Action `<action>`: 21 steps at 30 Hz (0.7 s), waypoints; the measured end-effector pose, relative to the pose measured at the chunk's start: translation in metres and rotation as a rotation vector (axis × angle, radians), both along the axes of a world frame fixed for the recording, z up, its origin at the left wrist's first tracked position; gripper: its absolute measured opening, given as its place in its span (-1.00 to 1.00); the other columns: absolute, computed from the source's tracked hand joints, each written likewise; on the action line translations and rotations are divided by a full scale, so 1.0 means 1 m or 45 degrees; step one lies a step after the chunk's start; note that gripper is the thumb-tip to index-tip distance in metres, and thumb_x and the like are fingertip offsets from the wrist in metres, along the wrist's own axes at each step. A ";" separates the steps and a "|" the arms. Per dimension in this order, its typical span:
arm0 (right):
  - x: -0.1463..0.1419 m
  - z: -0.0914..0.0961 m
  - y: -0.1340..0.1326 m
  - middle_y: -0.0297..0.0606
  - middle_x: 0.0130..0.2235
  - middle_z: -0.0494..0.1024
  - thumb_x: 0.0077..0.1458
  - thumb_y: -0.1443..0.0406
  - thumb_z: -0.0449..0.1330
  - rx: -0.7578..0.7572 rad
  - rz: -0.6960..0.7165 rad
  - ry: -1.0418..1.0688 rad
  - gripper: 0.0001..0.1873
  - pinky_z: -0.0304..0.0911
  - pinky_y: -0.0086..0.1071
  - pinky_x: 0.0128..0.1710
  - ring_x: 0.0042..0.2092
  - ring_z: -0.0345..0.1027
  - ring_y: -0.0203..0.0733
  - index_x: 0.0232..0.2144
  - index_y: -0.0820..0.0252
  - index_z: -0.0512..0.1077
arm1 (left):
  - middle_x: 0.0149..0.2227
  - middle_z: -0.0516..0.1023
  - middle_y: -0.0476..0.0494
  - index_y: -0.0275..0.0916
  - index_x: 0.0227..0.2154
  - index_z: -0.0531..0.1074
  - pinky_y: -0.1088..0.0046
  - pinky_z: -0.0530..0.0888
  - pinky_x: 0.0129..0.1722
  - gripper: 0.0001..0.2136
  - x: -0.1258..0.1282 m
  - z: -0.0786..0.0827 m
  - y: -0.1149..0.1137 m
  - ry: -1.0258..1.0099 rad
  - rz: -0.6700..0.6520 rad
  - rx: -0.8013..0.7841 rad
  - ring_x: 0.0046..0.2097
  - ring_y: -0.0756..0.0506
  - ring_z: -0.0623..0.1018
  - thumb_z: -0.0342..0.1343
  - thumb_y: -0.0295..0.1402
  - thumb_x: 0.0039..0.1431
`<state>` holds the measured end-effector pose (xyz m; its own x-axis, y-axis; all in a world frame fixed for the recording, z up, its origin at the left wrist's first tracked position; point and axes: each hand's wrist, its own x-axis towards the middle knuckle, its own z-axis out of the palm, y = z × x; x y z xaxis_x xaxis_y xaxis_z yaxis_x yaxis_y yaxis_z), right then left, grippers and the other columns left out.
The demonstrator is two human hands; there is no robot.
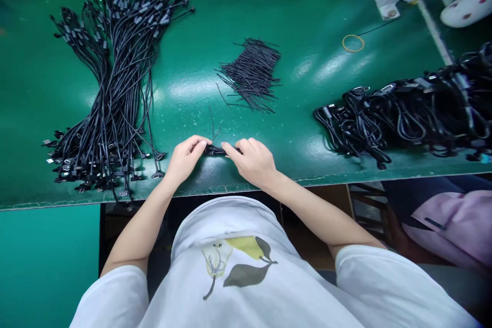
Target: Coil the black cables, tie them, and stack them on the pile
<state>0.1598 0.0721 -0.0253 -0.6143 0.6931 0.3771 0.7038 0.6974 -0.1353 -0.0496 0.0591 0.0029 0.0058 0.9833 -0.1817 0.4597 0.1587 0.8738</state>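
Note:
Between my two hands is a folded black cable (216, 150), held just above the green table near its front edge. My left hand (186, 158) is closed, thumb and forefinger pinching the cable's left end. My right hand (253, 162) wraps round the other end, its thumb lying along the bundle. A thin black twist tie (212, 124) sticks up from the cable's middle, its ends loose. Much of the cable is hidden by my fingers. Beyond my hands lies a pile of similar black ties (253, 73).
A large heap of straight black cables (125, 72) lies on the left. Coiled, tied cables (384, 118) are piled along the right. A yellow rubber band (352, 43) and a white metal bracket (388, 2) are at the back right. A person in pink clothing (457, 220) sits at the right.

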 end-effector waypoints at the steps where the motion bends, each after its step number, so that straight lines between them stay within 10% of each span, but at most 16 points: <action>1: 0.001 -0.001 -0.002 -0.22 -0.35 0.41 0.32 0.31 -0.02 -0.013 0.017 0.023 -0.68 -0.08 -0.28 -0.37 -0.36 0.07 -0.21 0.01 0.05 0.45 | -0.48 0.47 -0.02 -0.25 -0.29 0.52 0.47 0.37 -0.40 -0.74 0.000 -0.003 0.001 -0.107 0.049 -0.073 -0.45 -0.01 0.41 0.00 -0.22 0.26; 10: 0.002 -0.002 -0.002 -0.21 -0.29 0.45 0.32 0.29 0.01 0.124 0.009 0.048 -0.64 0.01 -0.31 -0.29 -0.33 0.14 -0.21 0.11 0.05 0.39 | -0.03 0.55 -0.24 -0.22 0.04 0.43 0.34 0.47 -0.05 -0.55 -0.005 0.004 -0.018 -0.451 -0.112 -0.016 -0.05 -0.13 0.53 -0.03 -0.01 0.28; 17: -0.001 -0.005 -0.007 -0.17 -0.32 0.46 0.37 0.15 -0.11 -0.145 0.098 -0.199 -0.51 0.09 -0.29 -0.32 -0.30 0.26 -0.18 0.16 0.31 0.31 | -0.14 0.60 -0.19 -0.21 0.00 0.45 0.32 0.50 -0.15 -0.57 0.005 -0.001 -0.022 -0.058 -0.047 -0.044 -0.25 -0.13 0.59 -0.12 -0.05 0.32; 21: 0.070 -0.004 0.012 -0.12 -0.21 0.50 0.39 0.20 -0.20 -0.156 -0.460 -0.165 -0.49 0.19 -0.39 -0.30 -0.26 0.34 -0.23 0.26 0.29 0.20 | 0.08 0.47 -0.36 -0.24 0.15 0.35 0.01 0.31 0.15 -0.52 -0.029 -0.006 -0.030 0.631 0.030 0.321 0.12 -0.35 0.44 -0.11 -0.07 0.31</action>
